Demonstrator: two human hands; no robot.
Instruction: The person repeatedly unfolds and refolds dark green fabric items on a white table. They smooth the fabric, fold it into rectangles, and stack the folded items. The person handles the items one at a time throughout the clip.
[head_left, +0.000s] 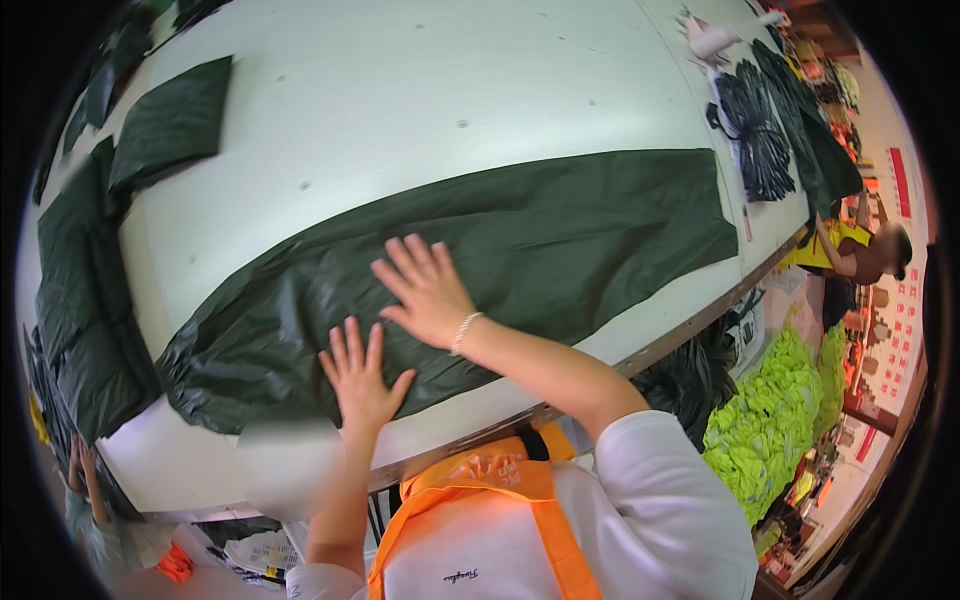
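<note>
A long dark green garment piece point(560, 230), perhaps trousers, lies spread over the white table point(380, 110). Its gathered end is at the left, and its wide straight end at the right. My left hand point(362, 382) rests flat on its near part with the fingers spread. Farther along and a little to the right, my right hand point(430, 295) also presses flat on the cloth, fingers apart, a pale bracelet on its wrist. Neither hand grips anything. Small wrinkles show in the cloth around both palms.
Folded dark green garments point(85, 300) are stacked at the table's left, one folded piece point(175, 120) behind them. Bundled dark strips point(755, 130) lie at the right end. Lime-green cloth point(770, 420) is heaped beyond the near edge. Co-workers stand at right point(860, 250) and lower left point(95, 510).
</note>
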